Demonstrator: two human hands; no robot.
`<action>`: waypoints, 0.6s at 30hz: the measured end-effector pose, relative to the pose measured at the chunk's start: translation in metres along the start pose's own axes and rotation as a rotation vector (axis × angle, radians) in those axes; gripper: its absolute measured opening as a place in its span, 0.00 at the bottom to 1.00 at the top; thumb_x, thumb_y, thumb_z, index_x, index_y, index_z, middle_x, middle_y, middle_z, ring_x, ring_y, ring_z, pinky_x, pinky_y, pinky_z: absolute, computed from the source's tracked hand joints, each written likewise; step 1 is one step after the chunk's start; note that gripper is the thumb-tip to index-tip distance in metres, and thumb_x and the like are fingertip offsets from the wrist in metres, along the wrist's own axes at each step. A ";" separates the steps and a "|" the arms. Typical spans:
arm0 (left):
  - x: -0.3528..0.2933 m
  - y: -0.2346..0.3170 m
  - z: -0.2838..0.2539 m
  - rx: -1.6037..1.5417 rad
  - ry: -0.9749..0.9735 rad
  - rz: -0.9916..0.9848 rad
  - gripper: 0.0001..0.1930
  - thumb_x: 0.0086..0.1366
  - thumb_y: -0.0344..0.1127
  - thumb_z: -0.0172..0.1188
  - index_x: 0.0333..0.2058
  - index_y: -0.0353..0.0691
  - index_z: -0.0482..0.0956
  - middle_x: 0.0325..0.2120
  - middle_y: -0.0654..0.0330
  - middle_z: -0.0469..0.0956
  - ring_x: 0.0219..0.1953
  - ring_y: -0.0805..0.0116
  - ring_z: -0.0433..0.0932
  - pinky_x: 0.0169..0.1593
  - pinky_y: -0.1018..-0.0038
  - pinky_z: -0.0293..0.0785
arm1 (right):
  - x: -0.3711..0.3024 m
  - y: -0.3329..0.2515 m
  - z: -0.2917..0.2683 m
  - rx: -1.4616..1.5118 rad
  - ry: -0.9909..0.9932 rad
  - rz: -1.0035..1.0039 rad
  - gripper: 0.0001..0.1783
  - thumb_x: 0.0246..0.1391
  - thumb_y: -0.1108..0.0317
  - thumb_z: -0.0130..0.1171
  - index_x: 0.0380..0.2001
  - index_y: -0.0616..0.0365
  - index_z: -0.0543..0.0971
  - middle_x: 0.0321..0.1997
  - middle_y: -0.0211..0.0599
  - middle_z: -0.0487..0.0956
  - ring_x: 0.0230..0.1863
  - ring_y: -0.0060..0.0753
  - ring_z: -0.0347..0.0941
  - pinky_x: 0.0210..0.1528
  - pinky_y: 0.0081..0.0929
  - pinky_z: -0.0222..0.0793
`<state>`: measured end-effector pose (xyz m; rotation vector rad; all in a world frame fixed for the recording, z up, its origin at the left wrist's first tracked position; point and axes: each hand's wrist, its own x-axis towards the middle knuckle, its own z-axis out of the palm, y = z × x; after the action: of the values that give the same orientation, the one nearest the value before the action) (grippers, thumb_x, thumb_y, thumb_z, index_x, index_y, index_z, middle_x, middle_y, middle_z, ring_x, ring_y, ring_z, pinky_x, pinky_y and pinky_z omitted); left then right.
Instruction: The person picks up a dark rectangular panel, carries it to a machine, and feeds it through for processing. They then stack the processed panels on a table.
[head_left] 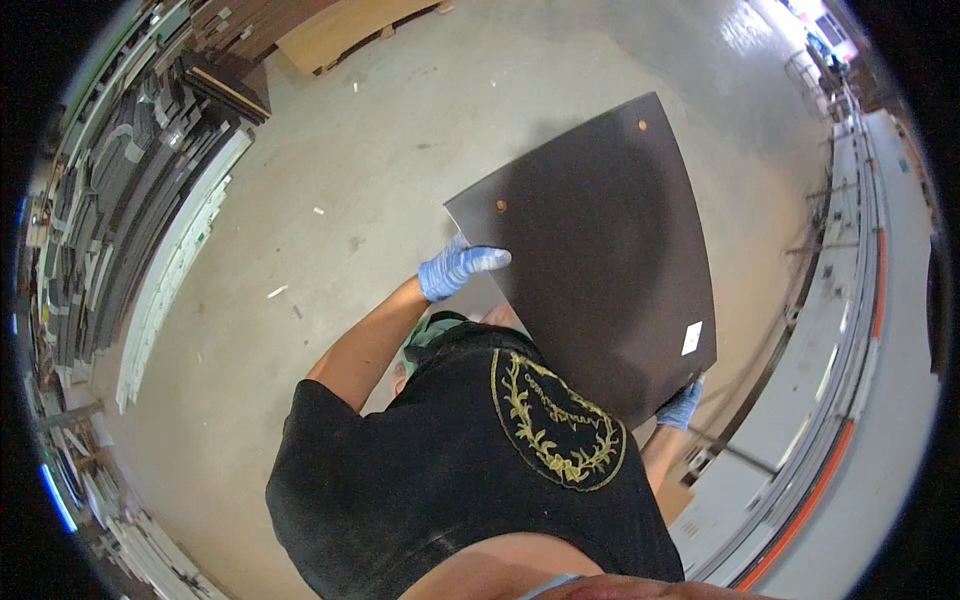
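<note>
A large dark brown flat panel (600, 250) is tilted in front of my body, held at both sides. Its far end has two small round tan holes or marks, and a white label (692, 338) sticks to its face at the near right. My left hand (464, 270), in a blue-and-white knit glove, grips the left edge with its thumb on the face; the other fingers are mostly behind the panel. On the near right edge my gloved right hand (681, 404) is closed around the rim, partly covered by the panel.
Stacked dark and white boards (130, 210) line the left side. A light brown sheet (350, 30) lies at the far left. Along the right runs a long grey machine bed (820, 350) with an orange strip. Small white scraps dot the concrete floor (330, 190).
</note>
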<state>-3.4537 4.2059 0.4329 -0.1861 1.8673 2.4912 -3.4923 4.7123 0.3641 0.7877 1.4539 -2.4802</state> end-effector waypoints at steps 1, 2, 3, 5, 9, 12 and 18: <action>0.016 -0.003 0.009 0.000 0.003 -0.067 0.21 0.57 0.46 0.62 0.43 0.36 0.78 0.37 0.62 0.77 0.40 0.71 0.74 0.48 0.72 0.70 | 0.017 -0.020 0.006 -0.013 0.020 -0.027 0.36 0.59 0.40 0.40 0.61 0.54 0.62 0.63 0.39 0.65 0.61 0.47 0.60 0.64 0.46 0.54; 0.041 0.003 -0.025 0.024 0.011 -0.139 0.22 0.57 0.46 0.62 0.44 0.36 0.77 0.38 0.62 0.77 0.41 0.71 0.74 0.48 0.72 0.70 | 0.039 -0.008 0.046 -0.006 0.036 -0.039 0.37 0.59 0.38 0.38 0.62 0.53 0.62 0.64 0.38 0.65 0.61 0.47 0.60 0.64 0.46 0.54; 0.064 0.010 -0.055 0.046 0.021 -0.213 0.23 0.57 0.47 0.62 0.45 0.36 0.76 0.38 0.62 0.77 0.42 0.70 0.73 0.49 0.71 0.70 | 0.057 0.006 0.087 -0.025 0.043 -0.076 0.36 0.60 0.38 0.36 0.62 0.53 0.62 0.64 0.38 0.64 0.62 0.47 0.60 0.64 0.46 0.54; 0.108 0.015 -0.062 -0.042 0.098 -0.117 0.25 0.57 0.48 0.62 0.48 0.35 0.74 0.41 0.61 0.76 0.44 0.71 0.72 0.51 0.70 0.68 | 0.103 -0.008 0.137 -0.110 0.052 -0.175 0.36 0.60 0.39 0.34 0.62 0.51 0.62 0.65 0.39 0.63 0.62 0.48 0.59 0.64 0.46 0.54; 0.164 0.011 -0.045 0.023 0.222 0.063 0.26 0.58 0.44 0.62 0.51 0.36 0.69 0.44 0.59 0.73 0.48 0.69 0.69 0.53 0.70 0.65 | 0.179 -0.019 0.124 -0.070 0.078 -0.139 0.38 0.60 0.37 0.31 0.64 0.51 0.59 0.66 0.41 0.61 0.64 0.49 0.58 0.66 0.48 0.52; 0.266 0.008 -0.029 0.058 0.330 0.338 0.30 0.57 0.36 0.64 0.56 0.37 0.61 0.48 0.57 0.69 0.51 0.67 0.67 0.55 0.69 0.65 | 0.238 -0.038 0.157 -0.029 0.113 -0.066 0.40 0.58 0.35 0.30 0.64 0.51 0.59 0.66 0.42 0.60 0.64 0.51 0.56 0.67 0.48 0.50; 0.474 0.063 0.046 -0.092 0.031 0.468 0.42 0.58 0.28 0.60 0.65 0.39 0.43 0.57 0.55 0.61 0.58 0.64 0.63 0.59 0.69 0.62 | 0.316 -0.054 0.132 0.133 0.324 -0.224 0.41 0.58 0.35 0.30 0.65 0.54 0.58 0.67 0.41 0.59 0.66 0.49 0.55 0.67 0.42 0.48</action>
<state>-3.9338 4.2068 0.4538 0.2444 2.0017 2.8800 -3.8292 4.6668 0.2940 1.1578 1.5660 -2.7390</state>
